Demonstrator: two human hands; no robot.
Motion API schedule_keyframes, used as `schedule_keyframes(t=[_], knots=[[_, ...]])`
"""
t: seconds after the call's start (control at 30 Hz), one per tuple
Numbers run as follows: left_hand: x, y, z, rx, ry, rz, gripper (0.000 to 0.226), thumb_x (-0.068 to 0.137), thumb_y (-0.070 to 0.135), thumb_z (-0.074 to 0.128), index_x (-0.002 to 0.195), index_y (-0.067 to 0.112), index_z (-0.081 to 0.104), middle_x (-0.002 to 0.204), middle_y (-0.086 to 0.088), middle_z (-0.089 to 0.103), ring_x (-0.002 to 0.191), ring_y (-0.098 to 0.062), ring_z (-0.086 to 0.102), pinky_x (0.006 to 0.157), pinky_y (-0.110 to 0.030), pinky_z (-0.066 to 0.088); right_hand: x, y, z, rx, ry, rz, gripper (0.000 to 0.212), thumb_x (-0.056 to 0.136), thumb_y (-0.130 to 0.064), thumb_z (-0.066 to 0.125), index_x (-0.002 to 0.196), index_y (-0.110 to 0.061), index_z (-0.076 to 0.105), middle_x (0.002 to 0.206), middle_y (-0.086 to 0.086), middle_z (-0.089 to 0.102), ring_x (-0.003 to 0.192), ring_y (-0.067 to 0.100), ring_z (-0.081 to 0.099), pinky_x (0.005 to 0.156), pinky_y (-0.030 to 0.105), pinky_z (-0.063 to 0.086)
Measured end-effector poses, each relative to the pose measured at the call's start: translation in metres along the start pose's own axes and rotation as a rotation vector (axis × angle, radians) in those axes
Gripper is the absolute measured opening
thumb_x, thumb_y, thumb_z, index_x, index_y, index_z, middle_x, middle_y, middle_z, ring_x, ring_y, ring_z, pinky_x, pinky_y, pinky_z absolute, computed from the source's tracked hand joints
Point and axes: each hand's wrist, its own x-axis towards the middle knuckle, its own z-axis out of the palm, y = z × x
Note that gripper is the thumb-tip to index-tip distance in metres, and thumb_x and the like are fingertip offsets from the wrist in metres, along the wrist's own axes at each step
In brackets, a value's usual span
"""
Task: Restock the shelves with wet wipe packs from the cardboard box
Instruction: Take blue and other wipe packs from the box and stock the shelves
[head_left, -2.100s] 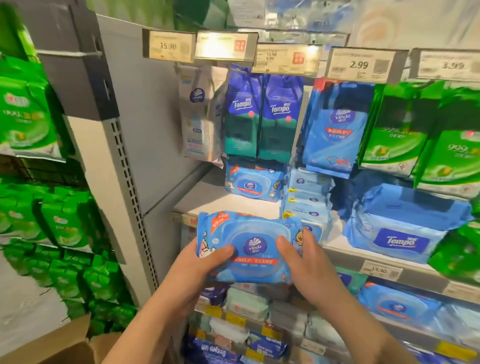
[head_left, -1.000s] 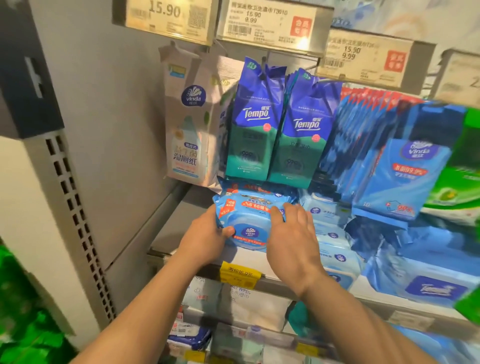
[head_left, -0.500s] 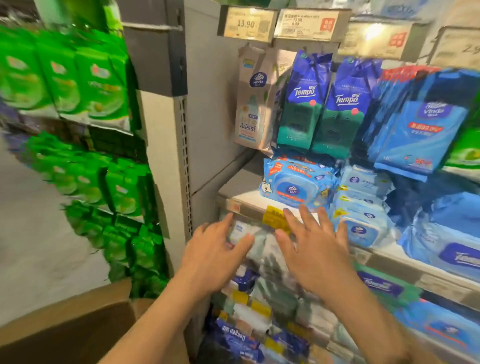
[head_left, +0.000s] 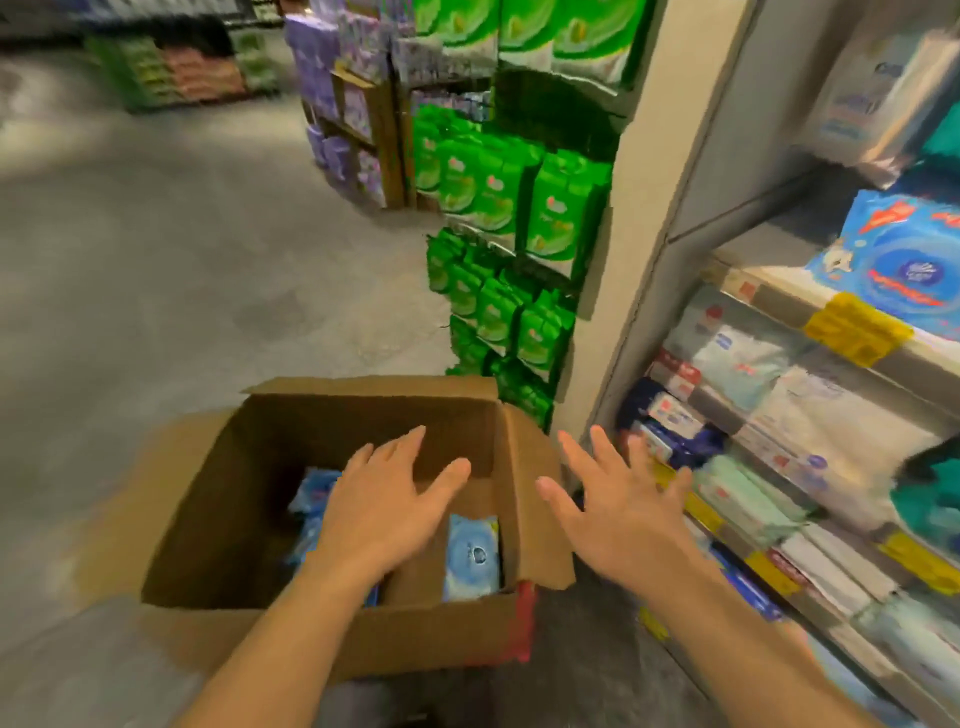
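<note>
Grey shop floor (head_left: 156, 249) carries your open cardboard box (head_left: 332, 642); blue wet wipe packs (head_left: 471, 557) lie at its bottom. Left hand (head_left: 387, 512) over the box, right hand (head_left: 623, 512) at its 3 o'clock flap, fingers spread, empty. Shelves (head_left: 810, 306) at 2 o'clock.

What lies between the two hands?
In the head view, the box's right flap stands between the left hand and the right hand.

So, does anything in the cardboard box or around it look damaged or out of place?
Nothing serious. The cardboard box has a red smear or tape on its near right corner, and its right flap hangs outward. The blue wipe packs inside lie in order. Both hands, left hand and right hand, are empty.
</note>
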Motion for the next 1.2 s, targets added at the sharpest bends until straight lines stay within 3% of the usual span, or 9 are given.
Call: schedule_keyframes(t=[0.2, 0.33, 0.47, 0.57, 0.67, 0.77, 0.83, 0.93, 1.2], knots=[[0.022, -0.099, -0.006, -0.055, -0.005, -0.113, 0.091, 0.087, 0.086, 0.031, 0.160, 0.032, 0.029, 0.164, 0.006, 0.035, 0.151, -0.025, 0.026, 0.124, -0.043, 0.024, 0.048, -0.086, 0.045, -0.065, -0.096, -0.122, 0.072, 0.098, -0.075, 0.022, 0.161, -0.047, 0.002, 0.172, -0.006, -0.001, 0.158, 0.027, -0.009, 0.120, 0.067, -0.007], [0.052, -0.167, 0.012, -0.031, -0.122, -0.166, 0.111, 0.070, 0.101, 0.002, 0.156, 0.040, 0.035, 0.167, 0.008, 0.029, 0.151, -0.026, 0.027, 0.122, -0.047, 0.024, 0.090, -0.130, 0.088, -0.059, -0.154, -0.137, 0.072, 0.098, -0.072, 0.027, 0.162, -0.043, 0.008, 0.172, -0.001, 0.008, 0.158, 0.029, 0.001, 0.123, 0.060, 0.001], [0.079, -0.209, 0.018, -0.079, -0.159, -0.218, 0.108, 0.072, 0.096, 0.017, 0.159, 0.033, 0.030, 0.162, 0.007, 0.038, 0.148, -0.028, 0.030, 0.122, -0.046, 0.026, 0.125, -0.150, 0.138, 0.007, -0.280, -0.028, 0.075, 0.097, -0.073, 0.031, 0.162, -0.041, 0.013, 0.171, 0.000, 0.012, 0.158, 0.029, 0.008, 0.124, 0.055, 0.006], [0.102, -0.231, 0.031, -0.033, -0.254, -0.179, 0.120, 0.065, 0.102, -0.005, 0.157, 0.035, 0.033, 0.164, 0.007, 0.034, 0.148, -0.027, 0.029, 0.122, -0.046, 0.025, 0.145, -0.148, 0.175, 0.085, -0.244, 0.063, 0.090, 0.082, -0.080, 0.031, 0.158, -0.033, 0.034, 0.161, 0.007, 0.039, 0.148, 0.033, 0.034, 0.120, 0.051, 0.028], [0.116, -0.238, 0.042, -0.095, -0.270, -0.256, 0.114, 0.066, 0.097, 0.007, 0.159, 0.035, 0.029, 0.163, 0.005, 0.036, 0.150, -0.026, 0.027, 0.122, -0.047, 0.026, 0.168, -0.138, 0.210, 0.162, -0.341, 0.222, 0.089, 0.077, -0.074, 0.048, 0.151, -0.024, 0.044, 0.146, 0.009, 0.052, 0.129, 0.034, 0.052, 0.106, 0.045, 0.046], [0.131, -0.245, 0.056, -0.102, -0.307, -0.284, 0.120, 0.061, 0.102, 0.007, 0.159, 0.036, 0.029, 0.164, 0.006, 0.035, 0.150, -0.026, 0.026, 0.123, -0.048, 0.026, 0.194, -0.126, 0.255, 0.257, -0.410, 0.383, 0.104, 0.052, -0.078, 0.054, 0.139, -0.022, 0.050, 0.128, 0.008, 0.062, 0.111, 0.029, 0.062, 0.093, 0.045, 0.056], [0.140, -0.252, 0.070, -0.122, -0.334, -0.308, 0.123, 0.059, 0.105, 0.005, 0.159, 0.037, 0.028, 0.164, 0.006, 0.034, 0.151, -0.025, 0.026, 0.123, -0.049, 0.024, 0.209, -0.111, 0.294, 0.295, -0.468, 0.473, 0.120, 0.042, -0.080, 0.058, 0.144, -0.017, 0.046, 0.132, 0.009, 0.060, 0.116, 0.031, 0.061, 0.096, 0.044, 0.055], [0.149, -0.256, 0.087, -0.145, -0.372, -0.347, 0.106, 0.072, 0.094, 0.015, 0.160, 0.037, 0.026, 0.166, 0.005, 0.031, 0.152, -0.026, 0.023, 0.124, -0.047, 0.023, 0.220, -0.101, 0.334, 0.308, -0.506, 0.601, 0.129, 0.052, -0.073, 0.081, 0.153, -0.011, 0.028, 0.144, 0.011, 0.050, 0.130, 0.032, 0.052, 0.106, 0.044, 0.048], [0.168, -0.252, 0.097, -0.139, -0.431, -0.345, 0.097, 0.076, 0.094, 0.019, 0.158, 0.042, 0.027, 0.164, 0.005, 0.032, 0.151, -0.021, 0.020, 0.124, -0.048, 0.024, 0.240, -0.102, 0.403, 0.227, -0.367, 0.862, 0.147, 0.051, -0.059, 0.096, 0.156, -0.009, 0.004, 0.154, 0.021, 0.026, 0.141, 0.038, 0.033, 0.114, 0.049, 0.032]])
